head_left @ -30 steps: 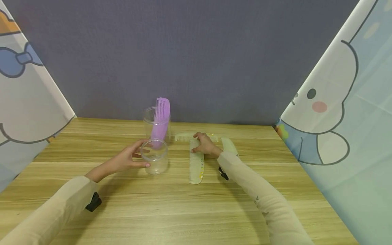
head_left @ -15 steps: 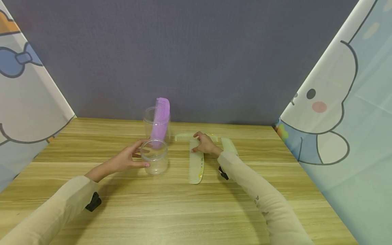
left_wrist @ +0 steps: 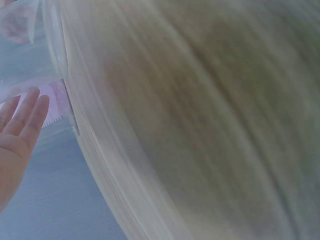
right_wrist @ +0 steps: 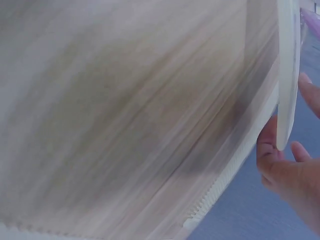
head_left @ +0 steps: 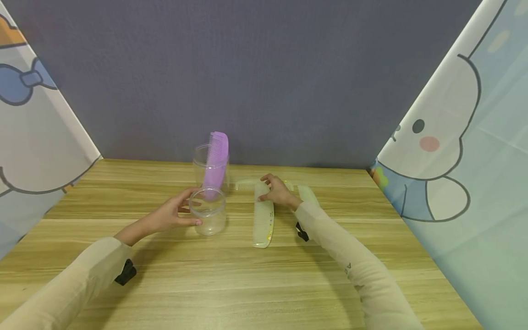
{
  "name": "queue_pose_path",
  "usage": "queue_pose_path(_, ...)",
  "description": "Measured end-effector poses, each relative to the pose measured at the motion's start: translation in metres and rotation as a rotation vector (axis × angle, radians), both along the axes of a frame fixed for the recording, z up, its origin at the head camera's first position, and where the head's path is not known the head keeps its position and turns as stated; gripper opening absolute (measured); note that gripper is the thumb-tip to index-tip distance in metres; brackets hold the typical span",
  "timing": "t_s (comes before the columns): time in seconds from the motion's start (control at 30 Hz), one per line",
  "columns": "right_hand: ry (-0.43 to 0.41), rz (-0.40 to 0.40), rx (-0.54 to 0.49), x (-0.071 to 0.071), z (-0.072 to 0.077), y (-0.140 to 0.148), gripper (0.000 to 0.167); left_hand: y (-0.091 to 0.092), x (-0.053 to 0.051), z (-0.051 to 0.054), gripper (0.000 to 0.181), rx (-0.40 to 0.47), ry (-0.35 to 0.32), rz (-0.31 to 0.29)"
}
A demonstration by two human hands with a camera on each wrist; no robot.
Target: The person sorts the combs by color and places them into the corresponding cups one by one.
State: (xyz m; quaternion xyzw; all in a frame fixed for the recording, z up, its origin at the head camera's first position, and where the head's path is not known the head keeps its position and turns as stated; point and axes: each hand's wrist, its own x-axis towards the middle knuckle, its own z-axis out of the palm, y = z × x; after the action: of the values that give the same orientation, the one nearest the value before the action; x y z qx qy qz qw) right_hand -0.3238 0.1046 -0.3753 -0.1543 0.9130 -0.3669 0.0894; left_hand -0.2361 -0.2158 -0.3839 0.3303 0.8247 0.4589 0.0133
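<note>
My left hand [head_left: 175,213] holds a clear cup [head_left: 212,224] by its left side, thumb in front and fingers behind. In the left wrist view its fingers [left_wrist: 30,117] lie nearly straight along the cup [left_wrist: 25,60]. With thumb and fingers, my right hand [head_left: 278,192] pinches a pale comb [head_left: 263,224] near its far end. Edge-on in the right wrist view, that comb [right_wrist: 288,75] stands between the thumb and fingertips of the right hand [right_wrist: 295,175]. Behind the held cup, a purple comb [head_left: 216,160] leans upright in another clear cup [head_left: 200,158].
A second pale comb [head_left: 245,184] lies crosswise behind the right hand, partly hidden by it. A third pale comb [head_left: 307,195] lies to the right, partly covered by the sleeve. The wooden table [head_left: 222,284] ends at a grey wall [head_left: 264,82].
My right hand has shifted slightly, and the pale comb has moved a little left, its far end now more visible. The left hand and the cup have stayed still.
</note>
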Motion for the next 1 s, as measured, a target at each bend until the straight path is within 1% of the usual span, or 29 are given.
queue_pose_path(0.2, 0.011, 0.003, -0.035, -0.001, 0.003, 0.002, 0.064, 0.0, -0.001, -0.002, 0.078, -0.005, 0.022, 0.009)
queue_pose_path(0.5, -0.011, -0.015, -0.181, -0.001, 0.012, 0.003, 0.054, 0.001, 0.0, -0.001, 0.078, -0.001, 0.016, 0.007)
queue_pose_path(0.63, -0.019, -0.024, -0.208, -0.001, 0.017, 0.004, 0.049, 0.001, 0.0, -0.001, 0.078, -0.002, 0.015, 0.011)
queue_pose_path(0.8, 0.008, -0.012, -0.234, -0.002, 0.022, 0.005, 0.043, 0.001, 0.0, -0.002, 0.077, 0.005, 0.008, 0.005)
queue_pose_path(0.83, 0.016, -0.008, -0.245, -0.002, 0.024, 0.005, 0.042, 0.001, 0.0, -0.002, 0.077, 0.004, 0.006, 0.003)
queue_pose_path(0.87, 0.012, -0.004, -0.254, 0.001, 0.029, 0.005, 0.042, 0.001, 0.0, -0.002, 0.078, 0.004, 0.003, 0.003)
queue_pose_path(1.0, 0.012, 0.007, -0.314, 0.003, 0.037, 0.005, 0.039, 0.001, 0.0, -0.001, 0.079, 0.003, 0.003, 0.004)
